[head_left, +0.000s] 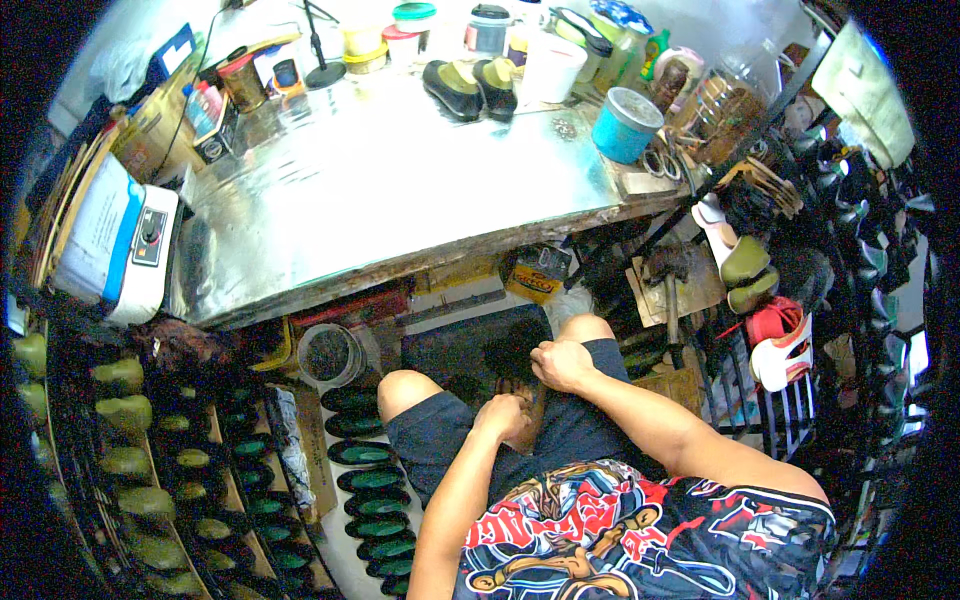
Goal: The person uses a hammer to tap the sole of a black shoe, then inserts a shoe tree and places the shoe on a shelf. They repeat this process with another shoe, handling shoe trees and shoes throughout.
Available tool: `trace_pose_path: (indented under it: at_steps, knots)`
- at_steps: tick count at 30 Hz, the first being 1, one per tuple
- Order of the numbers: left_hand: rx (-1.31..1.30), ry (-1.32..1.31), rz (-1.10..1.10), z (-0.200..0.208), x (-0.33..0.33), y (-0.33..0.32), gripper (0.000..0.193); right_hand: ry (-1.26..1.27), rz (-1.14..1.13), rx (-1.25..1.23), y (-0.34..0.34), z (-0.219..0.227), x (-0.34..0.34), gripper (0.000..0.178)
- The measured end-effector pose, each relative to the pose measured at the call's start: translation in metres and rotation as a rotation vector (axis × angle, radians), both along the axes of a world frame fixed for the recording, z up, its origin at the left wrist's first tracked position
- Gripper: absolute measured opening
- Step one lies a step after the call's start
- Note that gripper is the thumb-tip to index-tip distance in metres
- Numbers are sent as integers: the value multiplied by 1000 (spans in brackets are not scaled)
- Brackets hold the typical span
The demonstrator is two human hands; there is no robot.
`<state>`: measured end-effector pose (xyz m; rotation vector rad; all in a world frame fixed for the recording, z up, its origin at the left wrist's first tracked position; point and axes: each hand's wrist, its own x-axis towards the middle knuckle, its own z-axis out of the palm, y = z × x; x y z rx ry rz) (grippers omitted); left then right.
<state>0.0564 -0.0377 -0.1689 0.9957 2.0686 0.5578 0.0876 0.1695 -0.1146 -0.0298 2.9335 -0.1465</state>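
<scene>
Left hand [506, 420] was closed around a brown piece [538, 428] between the thighs [428, 430], its form mostly covered, while right hand [562, 366] was curled near the right knee [588, 327], its grip indeterminable.

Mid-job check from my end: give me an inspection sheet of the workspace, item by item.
Surface: workbench has a shiny pale top, with strong glare and dark marks toward its left.
Job's things: brownish item between the thighs; too unclear to identify.
Clutter: black shoes, white bucket and blue tub stand on the bench.
Hands: left hand curled against the brownish item; right hand curled above the right thigh, its contents hidden.
Cables: thin dark cable hangs at upper left; its ends are unclear.
Surroundings: olive shoe forms racked at left; hammer below the bench at right.
</scene>
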Motion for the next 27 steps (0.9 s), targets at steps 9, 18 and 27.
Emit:
trace_pose_path:
  at_steps: [9, 18, 27]
  knots:
    - [-51, 11, -29, 5, -3, -7, 43, 39, -48, -70, -5, 1, 3, 30]
    - [-23, -11, -47, 1, -5, -12, 36, 669, -293, -385, 35, 43, 43, 15]
    - [-113, -38, -95, 29, -5, 5, 42, 667, -472, -290, 41, 9, 67, 16]
